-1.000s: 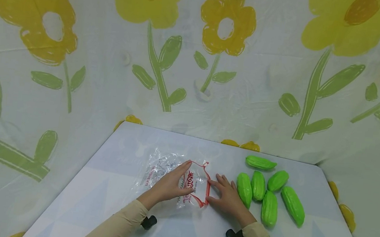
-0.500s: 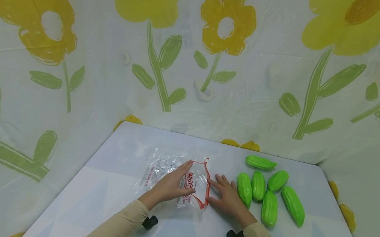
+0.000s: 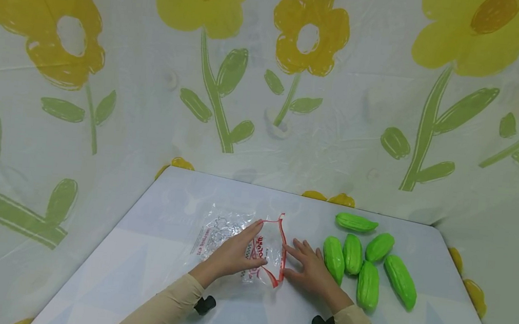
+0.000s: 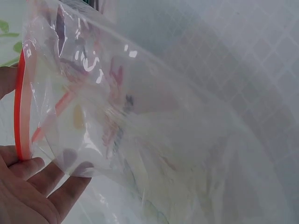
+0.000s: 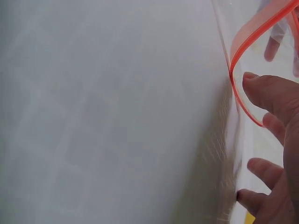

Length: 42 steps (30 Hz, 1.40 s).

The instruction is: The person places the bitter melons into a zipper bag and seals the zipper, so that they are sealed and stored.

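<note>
A clear plastic zip bag (image 3: 217,230) with a red strip along its mouth and red print lies on the table, its mouth spread apart toward the right. My left hand (image 3: 230,254) reaches over the bag, thumb and fingers held wide at one side of the mouth. In the left wrist view, some fingertips of that hand (image 4: 32,196) show through the film, close by the red strip (image 4: 19,112). Opposite, my right hand (image 3: 312,274) has its fingers spread, tips right at the other red edge (image 3: 284,259). The right wrist view has its thumb (image 5: 271,93) beside the curved red rim (image 5: 232,70).
Several bright green, ridged, gourd-like pieces (image 3: 353,253) lie right of my right hand, one (image 3: 355,222) farther back. The nearest (image 3: 333,259) sits right by that hand. Behind the pale table (image 3: 183,191) hangs a flower-printed curtain (image 3: 335,138).
The far corner of the bag's mouth has shifted slightly back and left, and the near red edge slightly forward, so the mouth stands a little wider. Both hands have hardly moved.
</note>
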Each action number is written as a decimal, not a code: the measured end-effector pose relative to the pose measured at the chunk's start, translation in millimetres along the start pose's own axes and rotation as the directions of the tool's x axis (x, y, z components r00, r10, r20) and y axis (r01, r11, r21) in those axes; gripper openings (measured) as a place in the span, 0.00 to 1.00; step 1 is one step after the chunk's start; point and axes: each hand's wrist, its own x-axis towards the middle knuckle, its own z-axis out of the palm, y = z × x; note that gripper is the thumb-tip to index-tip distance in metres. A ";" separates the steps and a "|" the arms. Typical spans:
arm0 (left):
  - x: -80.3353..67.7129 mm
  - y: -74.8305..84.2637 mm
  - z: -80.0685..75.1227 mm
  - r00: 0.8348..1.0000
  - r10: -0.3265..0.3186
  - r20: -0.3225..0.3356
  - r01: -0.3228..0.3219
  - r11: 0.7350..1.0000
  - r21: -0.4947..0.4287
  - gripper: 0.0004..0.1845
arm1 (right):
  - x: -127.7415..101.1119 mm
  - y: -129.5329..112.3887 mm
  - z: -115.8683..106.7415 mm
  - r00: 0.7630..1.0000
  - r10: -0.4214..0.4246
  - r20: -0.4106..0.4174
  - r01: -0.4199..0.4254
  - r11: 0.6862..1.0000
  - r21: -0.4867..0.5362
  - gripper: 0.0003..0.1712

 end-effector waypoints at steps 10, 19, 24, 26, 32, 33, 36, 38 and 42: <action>-0.1 1.2 -1.5 1.000 -0.006 -0.005 0.006 1.000 0.000 0.51 | -4.1 2.2 -4.2 1.000 -0.003 0.010 0.002 0.999 0.047 0.39; -0.8 1.2 -2.0 1.000 -0.005 -0.007 0.005 1.000 -0.001 0.51 | -12.1 3.6 -7.6 1.000 0.005 0.003 -0.005 0.996 0.086 0.39; -1.4 1.4 -2.3 1.000 -0.002 -0.009 0.002 1.000 0.002 0.51 | -18.0 7.6 -8.6 1.000 -0.018 -0.017 0.020 0.993 0.118 0.37; -1.5 1.3 -2.1 1.000 -0.001 -0.012 0.001 1.000 0.004 0.51 | -20.3 8.8 -9.3 0.999 -0.028 -0.029 0.031 0.992 0.121 0.37; -1.9 0.4 -1.6 1.000 0.021 -0.022 -0.021 1.000 0.005 0.51 | -28.7 9.7 -13.6 0.995 -0.062 -0.074 0.071 0.990 0.126 0.35; -2.0 0.3 -1.7 0.999 0.024 -0.022 -0.024 1.000 0.003 0.51 | -30.5 9.9 -14.6 0.994 -0.065 -0.084 0.075 0.990 0.122 0.34; -2.6 0.2 -1.8 1.000 0.017 -0.018 -0.017 1.000 0.008 0.51 | -35.9 11.1 -18.2 0.990 -0.070 -0.122 0.085 0.989 0.121 0.33; -2.8 0.1 -1.9 1.000 0.010 -0.014 -0.010 1.000 0.013 0.51 | -39.2 12.0 -20.9 0.987 -0.067 -0.149 0.084 0.990 0.116 0.32; -2.8 -0.2 -1.7 1.000 0.009 -0.014 -0.009 1.000 0.007 0.51 | -45.2 14.6 -27.9 0.976 -0.072 -0.207 0.099 0.987 0.124 0.31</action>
